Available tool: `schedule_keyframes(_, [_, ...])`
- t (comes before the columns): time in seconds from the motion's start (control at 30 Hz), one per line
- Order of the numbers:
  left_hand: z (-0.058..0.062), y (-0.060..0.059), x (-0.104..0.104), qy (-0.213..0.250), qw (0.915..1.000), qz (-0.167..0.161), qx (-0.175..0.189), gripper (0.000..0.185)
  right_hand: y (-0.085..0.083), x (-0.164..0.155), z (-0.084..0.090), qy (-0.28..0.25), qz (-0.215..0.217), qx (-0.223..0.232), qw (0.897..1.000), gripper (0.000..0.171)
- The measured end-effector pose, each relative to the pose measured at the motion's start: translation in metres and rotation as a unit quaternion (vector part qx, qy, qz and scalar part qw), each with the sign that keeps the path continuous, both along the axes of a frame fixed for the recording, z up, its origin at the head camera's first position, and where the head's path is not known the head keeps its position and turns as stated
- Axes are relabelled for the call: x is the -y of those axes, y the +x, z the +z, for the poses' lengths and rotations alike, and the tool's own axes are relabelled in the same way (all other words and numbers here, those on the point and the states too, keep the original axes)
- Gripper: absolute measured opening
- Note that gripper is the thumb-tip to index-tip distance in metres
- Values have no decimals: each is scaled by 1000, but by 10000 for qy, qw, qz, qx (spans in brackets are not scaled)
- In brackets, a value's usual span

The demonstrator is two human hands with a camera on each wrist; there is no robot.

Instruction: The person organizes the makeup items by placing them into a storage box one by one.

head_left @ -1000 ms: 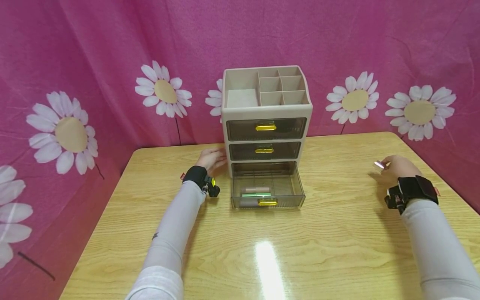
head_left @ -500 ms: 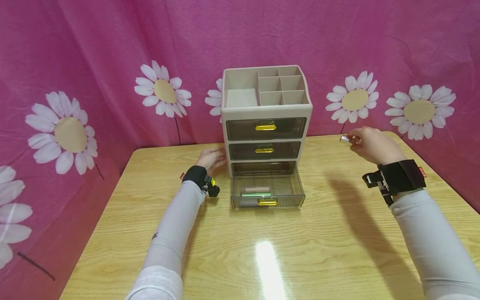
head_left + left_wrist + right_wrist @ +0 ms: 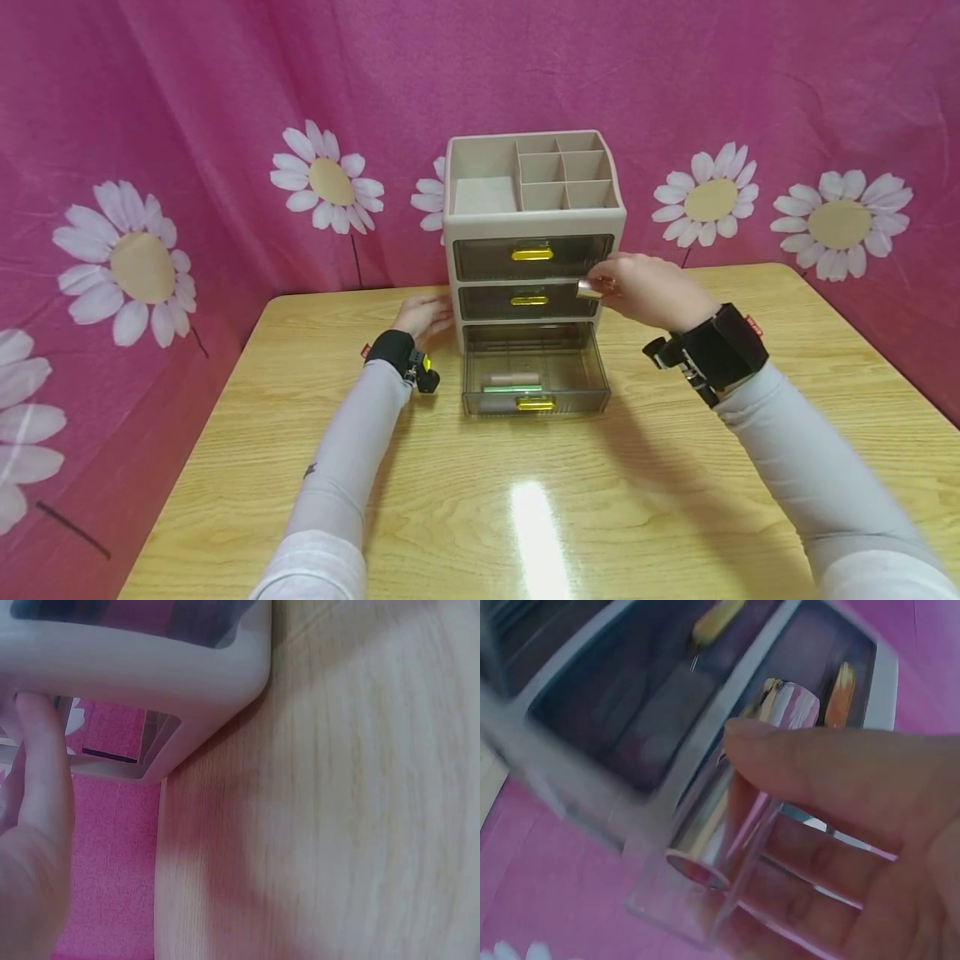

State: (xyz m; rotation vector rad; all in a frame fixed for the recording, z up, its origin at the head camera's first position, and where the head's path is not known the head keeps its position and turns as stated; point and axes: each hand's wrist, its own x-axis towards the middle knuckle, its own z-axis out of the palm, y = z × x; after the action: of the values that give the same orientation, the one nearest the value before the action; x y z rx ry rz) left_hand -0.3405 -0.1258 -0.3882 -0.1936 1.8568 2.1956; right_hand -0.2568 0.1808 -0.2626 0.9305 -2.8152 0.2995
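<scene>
A beige desktop drawer organizer (image 3: pixel 536 223) stands at the middle back of the table, its bottom drawer (image 3: pixel 555 350) pulled out. Inside that see-through drawer lie a pinkish tube (image 3: pixel 514 379) and a green one (image 3: pixel 512 389). My left hand (image 3: pixel 422 319) touches the organizer's left side with fingers extended; in the left wrist view a finger reaches the frame by a side opening. Between thumb and fingers my right hand (image 3: pixel 648 287) pinches a shiny metallic lipstick tube (image 3: pixel 705 832) with a clear squared casing. It is held in front of the organizer's middle drawer (image 3: pixel 487 302), above the open one.
Open compartments (image 3: pixel 564 171) form the organizer's top. The upper and middle drawers with gold handles (image 3: pixel 531 253) are pushed in. A pink curtain (image 3: pixel 390 67) with daisies hangs behind the wooden table (image 3: pixel 420 500).
My right hand has lifted from the table's right side and moved left to the organizer, carrying the lipstick tube. The left hand and the drawer have stayed in place.
</scene>
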Motion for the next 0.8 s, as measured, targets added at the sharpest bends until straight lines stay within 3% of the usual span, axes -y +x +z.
schedule_keyframes(0.23, [-3,-3,1,-483,9987,-54,-133,40,-8,41,-12,330,626,176,9973,10])
schedule_keyframes(0.47, [-4,-4,2,-408,9991,-37,-98,40,-22,67,-29,518,1055,413,9922,15])
schedule_keyframes(0.63, [-19,-19,7,-565,9983,-75,-71,39,-28,81,-41,692,1127,586,9895,13])
schedule_keyframes(0.8, [-34,-33,11,-348,9993,-71,-79,40,-30,95,-53,927,1131,721,9866,14])
